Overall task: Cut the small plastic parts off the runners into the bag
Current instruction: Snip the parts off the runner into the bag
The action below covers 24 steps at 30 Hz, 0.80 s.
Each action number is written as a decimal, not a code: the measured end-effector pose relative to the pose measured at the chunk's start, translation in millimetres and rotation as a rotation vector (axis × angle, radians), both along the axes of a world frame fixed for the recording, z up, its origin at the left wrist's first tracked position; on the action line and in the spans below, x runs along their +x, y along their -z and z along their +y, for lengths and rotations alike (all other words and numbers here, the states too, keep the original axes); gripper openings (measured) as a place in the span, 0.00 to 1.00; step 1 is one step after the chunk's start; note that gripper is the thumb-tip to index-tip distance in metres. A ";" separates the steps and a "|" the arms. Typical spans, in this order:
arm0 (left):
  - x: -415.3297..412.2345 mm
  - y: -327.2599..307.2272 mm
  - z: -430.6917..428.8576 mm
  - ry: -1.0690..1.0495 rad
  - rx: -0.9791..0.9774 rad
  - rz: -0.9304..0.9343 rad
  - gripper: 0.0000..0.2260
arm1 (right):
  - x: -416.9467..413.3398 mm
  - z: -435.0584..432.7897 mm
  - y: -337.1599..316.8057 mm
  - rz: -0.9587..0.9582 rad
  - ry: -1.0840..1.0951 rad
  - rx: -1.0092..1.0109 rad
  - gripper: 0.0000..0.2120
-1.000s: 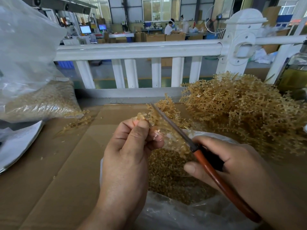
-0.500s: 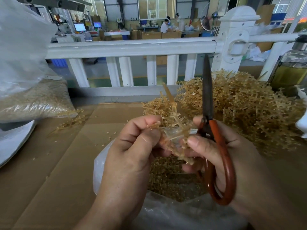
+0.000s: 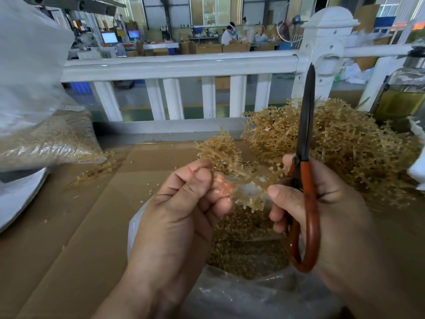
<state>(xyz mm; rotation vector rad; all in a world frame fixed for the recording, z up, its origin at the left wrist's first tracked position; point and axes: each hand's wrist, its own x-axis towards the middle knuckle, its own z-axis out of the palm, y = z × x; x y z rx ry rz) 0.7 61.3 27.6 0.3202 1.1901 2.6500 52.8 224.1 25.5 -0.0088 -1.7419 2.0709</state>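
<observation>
My left hand pinches one end of a tan plastic runner with small parts still on its branches. My right hand grips red-handled scissors, blades together and pointing straight up; its thumb and forefinger also touch the runner's other end. The runner hangs over an open clear plastic bag holding a heap of cut tan parts.
A big pile of uncut tan runners lies at the right on the cardboard-covered table. A smaller clump sits behind my hands. A filled clear bag stands at the left, a glass bottle at the far right, a white railing behind.
The scissors swung from lying across the runner, blade pointing left, to upright. My right hand's fingers came onto the runner, which now lies more level between both hands.
</observation>
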 end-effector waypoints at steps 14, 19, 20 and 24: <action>-1.6 1.2 -4.7 0.294 0.197 -0.147 0.08 | -1.2 5.7 -0.7 0.019 0.028 0.049 0.16; -0.3 0.7 -3.4 0.284 0.281 -0.106 0.12 | -0.4 5.4 0.6 -0.008 0.037 0.126 0.18; -0.2 0.5 -3.5 0.269 0.285 -0.108 0.12 | -0.6 4.6 1.2 -0.015 0.045 0.141 0.19; -0.7 -0.2 -3.6 0.243 0.264 -0.086 0.16 | -0.2 1.5 0.7 -0.026 0.058 0.178 0.22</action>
